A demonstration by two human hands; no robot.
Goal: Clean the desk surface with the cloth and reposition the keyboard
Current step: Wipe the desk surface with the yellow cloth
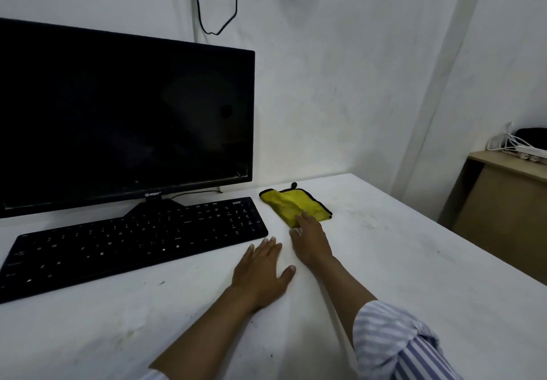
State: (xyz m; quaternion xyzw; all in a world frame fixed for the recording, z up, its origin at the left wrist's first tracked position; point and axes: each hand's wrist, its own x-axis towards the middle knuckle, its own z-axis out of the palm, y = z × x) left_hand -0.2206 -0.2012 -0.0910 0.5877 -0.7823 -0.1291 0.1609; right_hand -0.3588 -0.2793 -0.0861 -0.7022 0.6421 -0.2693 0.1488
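Observation:
A yellow cloth (291, 204) with a black hem lies folded on the white desk (399, 255), just right of the keyboard. My right hand (310, 239) reaches forward with straight fingers, its fingertips touching the cloth's near edge. My left hand (262, 270) lies flat on the desk with fingers spread, close to the near right corner of the black keyboard (130, 243). The keyboard sits at a slant in front of the monitor.
A dark black monitor (118, 116) stands behind the keyboard, its stand partly under the keyboard's far edge. Black cables hang on the white wall. A wooden side table (503, 202) with white cables stands beyond the desk's right edge. Faint smudges mark the desk.

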